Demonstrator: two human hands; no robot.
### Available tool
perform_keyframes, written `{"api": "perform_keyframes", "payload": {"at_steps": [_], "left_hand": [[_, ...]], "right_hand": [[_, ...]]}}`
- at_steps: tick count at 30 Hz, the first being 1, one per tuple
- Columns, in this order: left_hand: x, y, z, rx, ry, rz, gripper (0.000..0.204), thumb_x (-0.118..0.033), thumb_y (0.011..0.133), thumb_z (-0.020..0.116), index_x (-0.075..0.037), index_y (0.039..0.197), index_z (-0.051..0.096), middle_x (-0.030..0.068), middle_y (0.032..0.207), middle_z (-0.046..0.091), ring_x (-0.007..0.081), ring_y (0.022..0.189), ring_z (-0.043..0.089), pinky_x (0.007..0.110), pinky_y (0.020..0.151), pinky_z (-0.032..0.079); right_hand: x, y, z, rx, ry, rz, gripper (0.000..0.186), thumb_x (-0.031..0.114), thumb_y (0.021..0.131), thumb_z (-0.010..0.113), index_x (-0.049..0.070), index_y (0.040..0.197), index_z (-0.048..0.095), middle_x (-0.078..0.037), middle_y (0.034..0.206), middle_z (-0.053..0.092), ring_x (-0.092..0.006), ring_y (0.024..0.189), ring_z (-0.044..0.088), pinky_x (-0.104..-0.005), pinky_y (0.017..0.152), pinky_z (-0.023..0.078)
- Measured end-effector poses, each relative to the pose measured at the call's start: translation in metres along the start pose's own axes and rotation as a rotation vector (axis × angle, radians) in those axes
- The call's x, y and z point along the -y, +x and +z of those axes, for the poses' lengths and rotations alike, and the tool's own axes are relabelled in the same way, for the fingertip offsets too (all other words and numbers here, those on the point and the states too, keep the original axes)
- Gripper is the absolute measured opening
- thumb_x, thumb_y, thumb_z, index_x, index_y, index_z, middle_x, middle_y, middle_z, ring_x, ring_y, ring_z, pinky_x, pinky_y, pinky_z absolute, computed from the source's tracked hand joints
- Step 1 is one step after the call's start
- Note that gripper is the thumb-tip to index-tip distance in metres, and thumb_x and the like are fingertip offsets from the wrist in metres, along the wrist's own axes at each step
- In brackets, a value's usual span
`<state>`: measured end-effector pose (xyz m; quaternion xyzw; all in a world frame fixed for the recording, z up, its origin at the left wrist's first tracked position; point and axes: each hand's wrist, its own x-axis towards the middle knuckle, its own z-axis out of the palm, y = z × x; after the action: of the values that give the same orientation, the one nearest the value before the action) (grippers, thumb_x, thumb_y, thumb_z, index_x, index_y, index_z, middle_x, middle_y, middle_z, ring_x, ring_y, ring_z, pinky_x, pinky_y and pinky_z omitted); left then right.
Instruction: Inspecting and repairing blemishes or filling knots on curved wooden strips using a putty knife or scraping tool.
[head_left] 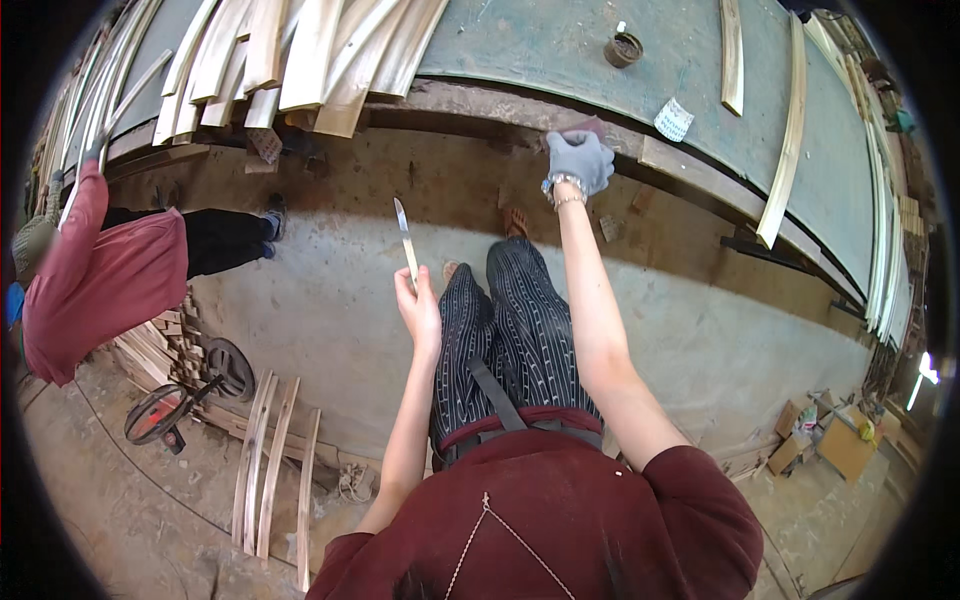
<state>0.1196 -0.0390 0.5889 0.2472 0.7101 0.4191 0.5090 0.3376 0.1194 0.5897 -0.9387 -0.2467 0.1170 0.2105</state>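
Observation:
In my bare left hand (420, 315) is a knife (406, 236) with a pale handle, its blade pointing up and away from me over the floor. My right hand (580, 163), in a grey glove with a bracelet at the wrist, is closed at the front edge of the table (520, 45). A reddish-brown flat piece (588, 127) pokes out from its far side; most of it is hidden by the fingers. To the right of that hand, a printed white paper piece (673, 120) lies near the table edge.
Wooden strips (265, 45) pile up on the table's left, ends overhanging. Another strip (787, 140) juts over the edge at right. A small brown cup (623, 50) stands on the table. A person in a red top (110, 270) works at left, near a wheeled object (230, 370).

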Motion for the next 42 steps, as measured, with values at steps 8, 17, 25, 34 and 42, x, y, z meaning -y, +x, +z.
{"api": "perform_keyframes", "payload": {"at_steps": [8, 17, 25, 34, 42], "left_hand": [[-0.003, 0.016, 0.010, 0.011, -0.019, -0.005, 0.018, -0.025, 0.091, 0.050, -0.008, 0.089, 0.044, -0.0063, 0.056, 0.034, 0.0024, 0.048, 0.029, 0.021, 0.042, 0.022], [0.062, 0.060, 0.019, -0.075, -0.133, -0.060, 0.018, -0.024, 0.093, 0.044, -0.008, 0.086, 0.044, -0.0061, 0.056, 0.030, 0.0039, 0.048, 0.026, 0.021, 0.043, 0.023], [0.283, 0.133, -0.001, -0.214, -0.089, -0.366, 0.019, -0.025, 0.092, 0.044, -0.006, 0.088, 0.048, -0.0044, 0.059, 0.033, 0.0045, 0.047, 0.028, 0.021, 0.042, 0.025], [0.452, 0.224, -0.012, 0.089, 0.306, -0.197, 0.015, -0.020, 0.093, 0.045, -0.006, 0.090, 0.050, -0.0070, 0.053, 0.032, 0.0029, 0.046, 0.030, 0.020, 0.041, 0.023], [0.471, 0.212, 0.030, 0.132, 0.041, -0.207, 0.015, -0.018, 0.093, 0.044, -0.006, 0.087, 0.050, -0.0058, 0.065, 0.042, 0.0033, 0.057, 0.036, 0.020, 0.051, 0.030]], "right_hand": [[-0.027, 0.017, 0.029, -0.224, 0.370, -0.070, 0.041, 0.026, 0.062, 0.076, 0.007, 0.090, 0.054, -0.010, 0.097, 0.052, -0.0244, 0.087, 0.051, -0.0367, 0.075, 0.044], [-0.211, 0.029, 0.121, 0.024, 0.587, 0.110, 0.022, 0.012, 0.067, 0.070, 0.003, 0.083, 0.058, -0.007, 0.075, 0.061, -0.0155, 0.064, 0.057, -0.0288, 0.063, 0.048], [-0.325, -0.018, 0.273, 0.829, -0.546, -0.418, 0.026, 0.030, 0.076, 0.055, 0.007, 0.088, 0.063, -0.019, 0.090, 0.063, -0.0337, 0.086, 0.060, -0.0399, 0.077, 0.048], [-0.426, 0.004, 0.502, 0.892, -0.842, -1.405, 0.047, 0.022, 0.081, 0.048, 0.014, 0.126, 0.039, -0.012, 0.137, 0.033, -0.0308, 0.118, 0.041, -0.0408, 0.093, 0.039], [-0.453, 0.018, 0.555, 0.901, -0.895, -1.485, 0.040, 0.024, 0.078, 0.049, 0.009, 0.116, 0.048, -0.012, 0.125, 0.045, -0.0334, 0.111, 0.043, -0.0499, 0.090, 0.035]]}}
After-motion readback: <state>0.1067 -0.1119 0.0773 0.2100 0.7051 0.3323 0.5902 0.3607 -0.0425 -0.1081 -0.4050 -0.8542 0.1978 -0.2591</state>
